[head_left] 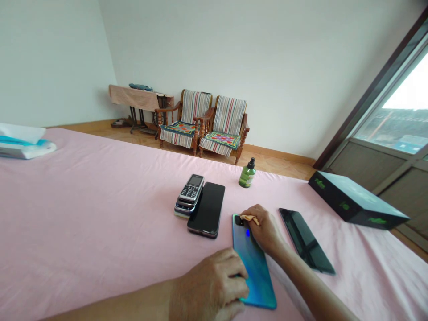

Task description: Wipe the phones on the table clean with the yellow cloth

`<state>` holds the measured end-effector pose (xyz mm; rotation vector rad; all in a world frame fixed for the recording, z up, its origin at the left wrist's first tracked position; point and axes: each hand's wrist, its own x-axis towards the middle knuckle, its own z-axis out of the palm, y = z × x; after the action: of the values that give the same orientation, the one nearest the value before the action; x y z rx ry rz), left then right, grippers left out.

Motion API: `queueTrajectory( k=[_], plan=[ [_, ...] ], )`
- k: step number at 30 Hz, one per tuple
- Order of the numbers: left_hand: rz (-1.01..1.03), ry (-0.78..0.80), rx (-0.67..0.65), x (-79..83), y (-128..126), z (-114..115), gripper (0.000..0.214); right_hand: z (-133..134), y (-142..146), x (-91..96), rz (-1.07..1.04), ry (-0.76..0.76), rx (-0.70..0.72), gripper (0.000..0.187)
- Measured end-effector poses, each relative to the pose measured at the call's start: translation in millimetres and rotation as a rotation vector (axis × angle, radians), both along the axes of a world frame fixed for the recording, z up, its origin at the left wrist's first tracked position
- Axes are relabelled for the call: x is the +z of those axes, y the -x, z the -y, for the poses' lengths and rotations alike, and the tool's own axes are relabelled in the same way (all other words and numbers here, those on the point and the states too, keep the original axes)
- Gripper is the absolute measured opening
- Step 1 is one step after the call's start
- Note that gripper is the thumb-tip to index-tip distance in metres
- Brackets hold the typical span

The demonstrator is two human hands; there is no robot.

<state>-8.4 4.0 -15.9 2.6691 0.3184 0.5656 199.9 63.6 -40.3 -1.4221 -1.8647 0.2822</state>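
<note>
On the blue phone, the right grip pinches a yellowish cloth (partly hidden) beside the camera. The left grip curls at the phone's left edge; whether it pinches, I cannot tell. The phone lies face-down on pink fabric; leftmost, a tissue pack is cut off.

Pink sheet | tissue pack | phone stack | black phone | blue phone | bottle | rightmost phone | box
</note>
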Motion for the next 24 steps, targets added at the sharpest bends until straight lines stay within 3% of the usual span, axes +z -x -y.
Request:
queueTrajectory(
  k=[10,18,24],
  plan=[
    [-0.032,-0.025,0.007,-6.1,1,-1,0.010,-10,17,4.3,0.008,0.013,0.010,0.034],
    [-0.042,-0.043,0.014,-2.8,-1,0,0.010,-6,6,10.4,0.048,0.014,-0.067,0.028],
    [-0.006,-0.051,0.010,0.0,0,1,0.011,-2,15,11.2,0.076,0.008,0.007,0.036]
  ],
)
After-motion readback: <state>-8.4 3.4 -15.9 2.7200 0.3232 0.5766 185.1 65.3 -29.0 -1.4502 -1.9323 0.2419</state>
